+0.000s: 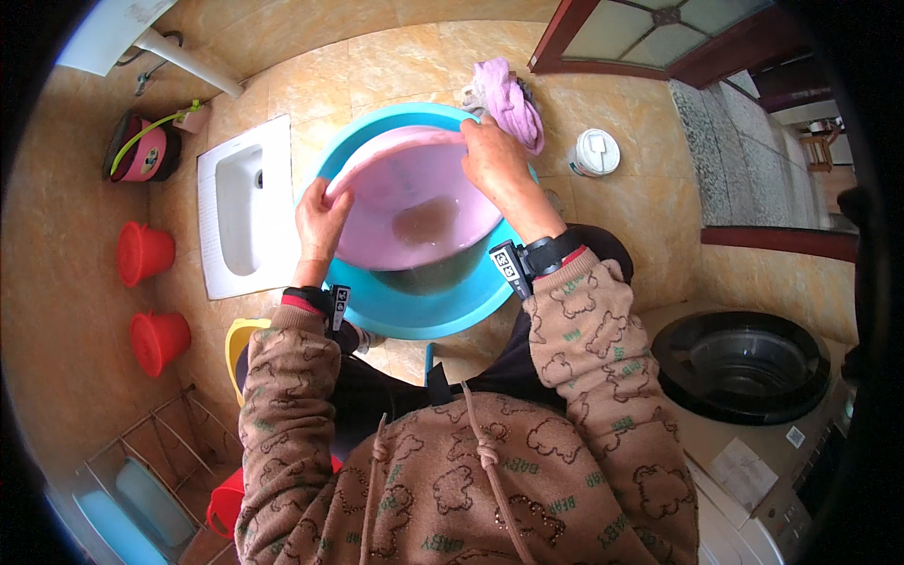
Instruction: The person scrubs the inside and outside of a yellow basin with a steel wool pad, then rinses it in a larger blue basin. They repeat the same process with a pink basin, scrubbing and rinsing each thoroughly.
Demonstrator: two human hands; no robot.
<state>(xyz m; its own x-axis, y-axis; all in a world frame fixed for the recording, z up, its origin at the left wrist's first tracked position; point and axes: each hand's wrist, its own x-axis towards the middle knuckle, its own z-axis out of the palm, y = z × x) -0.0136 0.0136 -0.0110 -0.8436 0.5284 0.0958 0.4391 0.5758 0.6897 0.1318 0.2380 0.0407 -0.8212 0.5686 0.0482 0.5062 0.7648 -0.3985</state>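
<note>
A pink plastic basin is held tilted by its rim over a larger turquoise tub on the tiled floor. A little brownish water lies in the pink basin, and darker water shows in the tub below it. My left hand grips the basin's left rim, thumb on the inner side. At the upper right of the rim, my right hand is closed on it. A purple towel lies crumpled on the floor just beyond the tub.
Left of the tub is a white squat toilet. Two red buckets are by the left wall. A white lidded tub stands to the right, below an open door. A front-loading washing machine is at lower right, a wire rack at lower left.
</note>
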